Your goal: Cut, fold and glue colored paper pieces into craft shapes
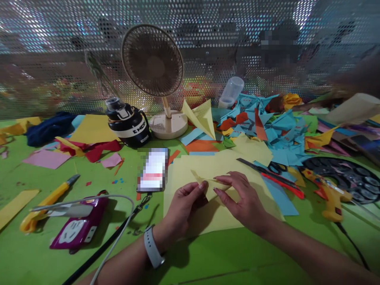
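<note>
Between my two hands is a small folded piece of yellow paper (212,190), held just above a stack of pale yellow sheets (196,219). My left hand (185,204) pinches its left side between thumb and fingers; a grey watch band circles that wrist. On the other side, my right hand (242,200) has its thumb and fingers on the paper's right edge, the fingertips close together. A red-and-black utility knife (282,183) lies on the sheets to the right of my right hand, beside black-handled scissors (277,168).
A phone (152,170), a purple power bank (81,225) with a cable and a yellow cutter (56,198) lie left. Behind stand a black bottle (129,128) and a fan (154,63). Blue folded papers (285,130) pile up back right, near a yellow glue gun (332,198).
</note>
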A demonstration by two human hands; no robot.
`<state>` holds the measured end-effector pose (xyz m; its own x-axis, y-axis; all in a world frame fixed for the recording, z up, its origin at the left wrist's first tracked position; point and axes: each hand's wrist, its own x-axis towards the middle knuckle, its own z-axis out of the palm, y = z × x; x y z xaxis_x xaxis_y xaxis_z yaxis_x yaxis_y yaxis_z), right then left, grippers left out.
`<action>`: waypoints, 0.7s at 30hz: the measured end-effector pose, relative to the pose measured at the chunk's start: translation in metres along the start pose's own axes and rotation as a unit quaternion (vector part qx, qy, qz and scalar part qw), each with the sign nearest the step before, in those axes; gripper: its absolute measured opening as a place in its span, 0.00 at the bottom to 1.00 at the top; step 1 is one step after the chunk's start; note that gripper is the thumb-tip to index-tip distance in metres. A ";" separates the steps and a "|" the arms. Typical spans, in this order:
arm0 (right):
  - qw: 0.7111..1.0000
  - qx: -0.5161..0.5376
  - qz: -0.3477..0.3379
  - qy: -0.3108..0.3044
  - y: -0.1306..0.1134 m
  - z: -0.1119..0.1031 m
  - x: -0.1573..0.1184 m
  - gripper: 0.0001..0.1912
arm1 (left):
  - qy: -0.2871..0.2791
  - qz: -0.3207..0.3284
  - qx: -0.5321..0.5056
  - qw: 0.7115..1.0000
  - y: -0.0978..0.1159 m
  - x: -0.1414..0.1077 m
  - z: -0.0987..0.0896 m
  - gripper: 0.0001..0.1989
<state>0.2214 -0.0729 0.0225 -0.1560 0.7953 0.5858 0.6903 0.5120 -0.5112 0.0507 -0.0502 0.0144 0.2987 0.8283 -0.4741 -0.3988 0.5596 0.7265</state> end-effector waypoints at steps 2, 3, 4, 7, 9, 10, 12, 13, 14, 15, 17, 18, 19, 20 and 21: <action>1.000 0.008 0.008 -0.004 0.000 0.000 -0.001 0.10 | -0.005 -0.007 -0.015 1.000 -0.001 0.000 -0.001 0.15; 1.000 0.015 0.019 -0.006 0.000 0.000 -0.002 0.12 | -0.006 -0.008 -0.021 1.000 0.000 0.000 -0.001 0.15; 0.999 0.027 0.039 -0.005 0.000 0.000 -0.002 0.13 | -0.004 -0.006 -0.026 1.000 0.000 0.000 -0.001 0.14; 0.984 0.105 0.145 0.023 0.000 -0.002 0.000 0.23 | 0.005 0.005 -0.037 0.999 0.002 -0.001 0.002 0.14; 0.950 0.194 0.243 0.023 0.001 -0.002 0.002 0.31 | 0.008 0.010 -0.047 0.999 0.004 -0.002 0.004 0.15; 0.923 0.246 0.295 0.002 0.001 -0.002 0.004 0.32 | 0.007 0.012 -0.049 0.999 0.004 -0.002 0.004 0.15; 0.857 0.343 0.380 -0.065 0.001 -0.001 0.008 0.31 | 0.006 0.016 -0.043 0.999 0.004 -0.002 0.006 0.15; 0.826 0.380 0.407 -0.091 0.001 0.000 0.009 0.28 | 0.007 0.019 -0.040 0.999 0.003 -0.002 0.006 0.15; 0.802 0.407 0.424 -0.106 0.000 0.001 0.010 0.26 | 0.008 0.021 -0.038 0.999 0.001 -0.001 0.005 0.15; 0.787 0.427 0.433 -0.107 0.000 0.002 0.011 0.23 | 0.008 0.024 -0.039 0.999 0.000 -0.001 0.005 0.15; 0.769 0.453 0.443 -0.085 -0.001 0.004 0.011 0.21 | 0.009 0.029 -0.047 0.998 -0.003 0.000 0.003 0.14; 0.761 0.463 0.448 -0.076 -0.001 0.005 0.011 0.20 | 0.009 0.032 -0.051 0.998 -0.004 0.001 0.002 0.14; 0.754 0.471 0.453 -0.070 -0.001 0.006 0.011 0.20 | 0.010 0.034 -0.053 0.998 -0.005 0.001 0.002 0.14; 0.748 0.476 0.457 -0.067 0.000 0.006 0.011 0.20 | 0.012 0.036 -0.054 0.998 -0.005 0.002 0.001 0.14; 0.744 0.479 0.461 -0.063 0.000 0.007 0.010 0.20 | 0.015 0.038 -0.056 0.998 -0.006 0.002 0.001 0.14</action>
<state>0.2151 -0.0626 0.0241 -0.0355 0.9448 -0.3258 -0.2669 -0.3231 -0.9079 0.0541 -0.0517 0.0097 0.2381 0.8674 -0.4369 -0.5141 0.4942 0.7011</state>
